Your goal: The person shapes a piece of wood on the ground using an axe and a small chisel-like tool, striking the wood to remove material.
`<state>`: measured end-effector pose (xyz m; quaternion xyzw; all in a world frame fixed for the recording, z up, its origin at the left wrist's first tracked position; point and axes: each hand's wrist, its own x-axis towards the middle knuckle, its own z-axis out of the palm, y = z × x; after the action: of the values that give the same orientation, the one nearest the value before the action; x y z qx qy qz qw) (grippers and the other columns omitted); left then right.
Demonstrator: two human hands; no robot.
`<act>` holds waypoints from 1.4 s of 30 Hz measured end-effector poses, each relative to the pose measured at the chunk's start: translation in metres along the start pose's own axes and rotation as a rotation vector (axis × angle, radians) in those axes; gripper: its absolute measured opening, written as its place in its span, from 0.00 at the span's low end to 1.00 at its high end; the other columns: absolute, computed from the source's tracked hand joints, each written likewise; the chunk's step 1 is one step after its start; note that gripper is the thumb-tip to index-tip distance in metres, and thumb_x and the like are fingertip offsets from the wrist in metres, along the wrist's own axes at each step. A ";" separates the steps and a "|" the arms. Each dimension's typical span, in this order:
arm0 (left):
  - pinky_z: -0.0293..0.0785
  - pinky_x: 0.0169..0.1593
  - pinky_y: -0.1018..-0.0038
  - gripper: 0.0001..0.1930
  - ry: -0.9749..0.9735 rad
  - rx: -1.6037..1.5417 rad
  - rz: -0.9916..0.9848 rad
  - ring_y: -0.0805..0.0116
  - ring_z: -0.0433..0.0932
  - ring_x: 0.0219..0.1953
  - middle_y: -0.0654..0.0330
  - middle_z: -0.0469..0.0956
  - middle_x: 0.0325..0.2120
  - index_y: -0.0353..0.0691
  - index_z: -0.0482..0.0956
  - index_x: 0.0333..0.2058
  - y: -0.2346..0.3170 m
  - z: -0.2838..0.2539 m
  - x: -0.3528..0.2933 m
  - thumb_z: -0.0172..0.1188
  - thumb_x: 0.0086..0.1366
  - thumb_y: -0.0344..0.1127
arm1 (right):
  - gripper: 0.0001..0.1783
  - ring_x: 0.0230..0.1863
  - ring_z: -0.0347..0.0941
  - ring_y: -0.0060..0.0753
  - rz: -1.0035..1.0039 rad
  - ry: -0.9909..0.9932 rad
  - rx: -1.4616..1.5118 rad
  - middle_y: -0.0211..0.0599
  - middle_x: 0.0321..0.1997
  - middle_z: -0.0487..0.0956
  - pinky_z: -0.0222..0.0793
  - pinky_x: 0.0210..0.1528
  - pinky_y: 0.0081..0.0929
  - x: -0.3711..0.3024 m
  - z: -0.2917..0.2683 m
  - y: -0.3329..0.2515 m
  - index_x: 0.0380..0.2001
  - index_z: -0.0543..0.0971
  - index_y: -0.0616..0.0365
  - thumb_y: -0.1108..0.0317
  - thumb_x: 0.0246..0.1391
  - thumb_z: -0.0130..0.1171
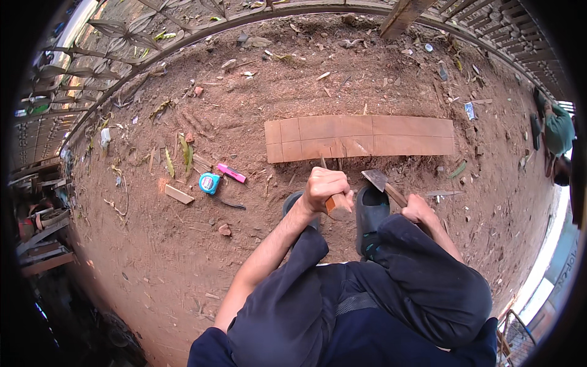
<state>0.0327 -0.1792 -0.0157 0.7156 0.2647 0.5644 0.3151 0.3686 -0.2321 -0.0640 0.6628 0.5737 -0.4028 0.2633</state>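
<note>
A long reddish-brown wooden board (406,136) lies on the soil in front of my feet, with dark lines drawn across and along it. Small cut marks and a splintered spot show near the middle of its near edge. My left hand (326,188) is closed around the wooden handle of a chisel (339,208); its narrow blade points toward the board's near edge, but whether it touches is unclear. In my right hand (419,210) is the wooden handle of a hatchet (376,178), its flat metal head beside my right sandal (371,214), apart from the chisel.
On the left lie a blue tape measure (208,183), a pink marker (232,173) and a small wood offcut (179,194). A metal grille (116,49) curves along the far left. Another person (558,131) is at the right edge. Leaves, chips and litter dot the soil.
</note>
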 end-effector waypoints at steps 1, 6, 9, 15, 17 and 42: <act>0.61 0.15 0.72 0.12 0.013 -0.014 -0.003 0.66 0.67 0.11 0.62 0.64 0.11 0.39 0.66 0.16 0.000 0.001 0.002 0.64 0.41 0.22 | 0.22 0.43 0.79 0.60 -0.030 0.008 -0.005 0.66 0.36 0.80 0.74 0.50 0.45 0.002 0.003 0.006 0.34 0.81 0.73 0.67 0.34 0.56; 0.61 0.15 0.73 0.12 0.041 0.005 -0.043 0.66 0.67 0.10 0.62 0.64 0.10 0.39 0.66 0.15 0.000 0.001 0.005 0.62 0.40 0.22 | 0.18 0.25 0.78 0.41 -0.065 -0.148 0.247 0.49 0.24 0.81 0.74 0.30 0.36 -0.022 -0.036 -0.010 0.32 0.80 0.70 0.68 0.36 0.58; 0.61 0.16 0.73 0.11 0.076 0.015 -0.099 0.65 0.67 0.10 0.61 0.64 0.10 0.39 0.66 0.15 -0.003 0.002 0.005 0.61 0.40 0.23 | 0.09 0.19 0.69 0.25 -0.086 -0.208 0.487 0.35 0.17 0.74 0.64 0.20 0.29 -0.036 -0.053 -0.019 0.26 0.75 0.66 0.72 0.37 0.55; 0.61 0.17 0.73 0.09 0.145 0.058 -0.196 0.67 0.68 0.10 0.61 0.66 0.09 0.39 0.67 0.14 -0.004 -0.005 0.014 0.59 0.43 0.25 | 0.08 0.18 0.68 0.25 -0.300 -0.149 0.618 0.33 0.17 0.70 0.64 0.20 0.26 -0.098 -0.128 -0.073 0.22 0.70 0.63 0.74 0.33 0.55; 0.61 0.17 0.73 0.09 0.156 0.080 -0.206 0.67 0.68 0.10 0.61 0.66 0.09 0.39 0.67 0.14 -0.005 -0.004 0.016 0.60 0.43 0.26 | 0.08 0.17 0.69 0.27 -0.356 -0.135 0.723 0.34 0.17 0.70 0.65 0.19 0.27 -0.126 -0.154 -0.094 0.22 0.71 0.63 0.75 0.32 0.55; 0.66 0.21 0.71 0.07 0.250 0.034 -0.357 0.73 0.72 0.15 0.61 0.72 0.11 0.36 0.74 0.18 -0.030 -0.001 0.027 0.61 0.51 0.29 | 0.14 0.12 0.59 0.28 -0.499 -0.169 1.072 0.35 0.15 0.63 0.59 0.14 0.28 -0.274 -0.190 -0.165 0.25 0.68 0.62 0.73 0.26 0.50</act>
<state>0.0371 -0.1393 -0.0207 0.5869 0.4337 0.5796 0.3628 0.2479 -0.1944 0.2857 0.5141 0.4062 -0.7370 -0.1658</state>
